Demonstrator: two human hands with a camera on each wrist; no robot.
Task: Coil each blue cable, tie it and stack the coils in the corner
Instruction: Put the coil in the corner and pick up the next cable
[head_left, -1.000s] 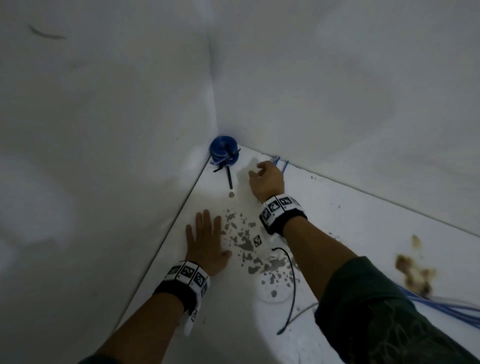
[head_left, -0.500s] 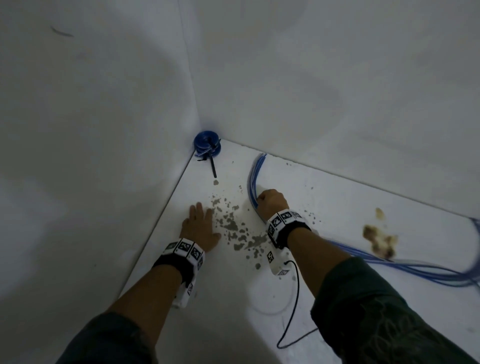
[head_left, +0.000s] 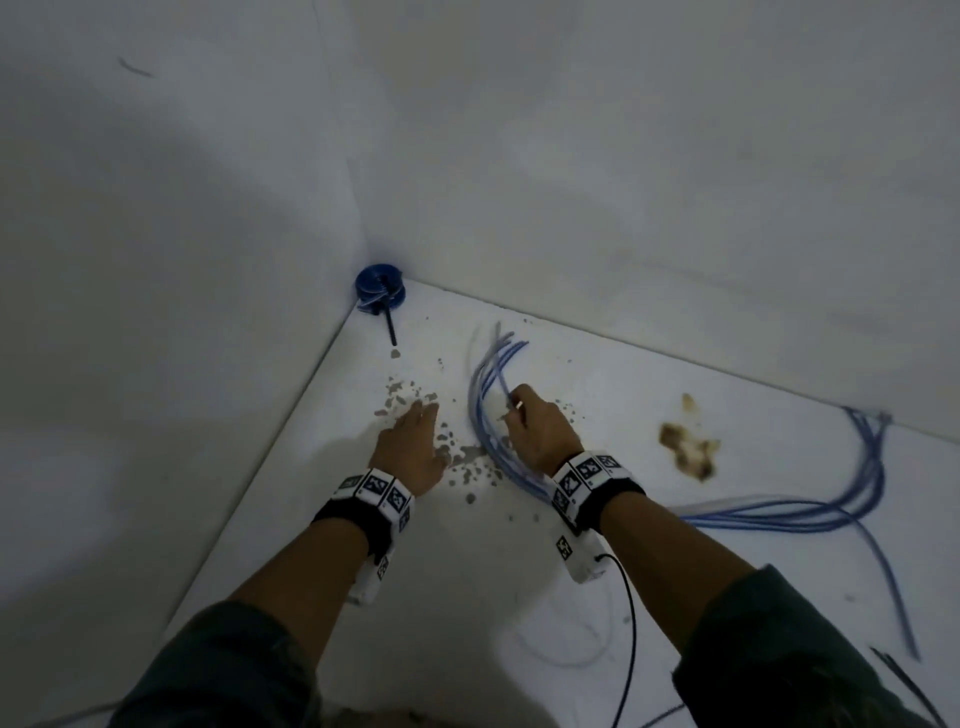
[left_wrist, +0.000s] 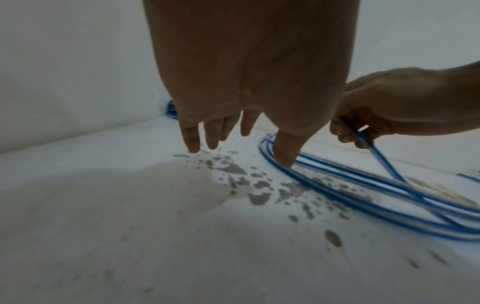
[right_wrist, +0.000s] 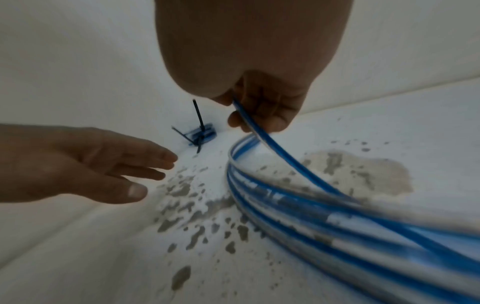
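Observation:
A tied blue coil (head_left: 378, 289) with a black zip tie (head_left: 388, 326) sits in the floor corner; it also shows in the right wrist view (right_wrist: 202, 134). Loose blue cables (head_left: 485, 395) curve over the white floor and trail off to the right (head_left: 779, 517). My right hand (head_left: 530, 423) pinches one blue cable (right_wrist: 262, 131) between thumb and fingers, lifted above the other strands (right_wrist: 285, 205). My left hand (head_left: 413, 441) hovers with straight, spread fingers (left_wrist: 193, 142) just left of the cables (left_wrist: 337, 185), holding nothing.
Two white walls meet at the corner (head_left: 358, 223). Grey chipped patches (head_left: 457, 457) dot the floor between my hands, and a brown stain (head_left: 688, 447) lies to the right. A thin black wire (head_left: 626, 613) hangs from my right wristband. Black strips (head_left: 904, 680) lie at the lower right.
My right hand has drawn back from near the corner, dragging the blue cable ends with it. My left hand has lifted off the floor and shifted right towards the cables.

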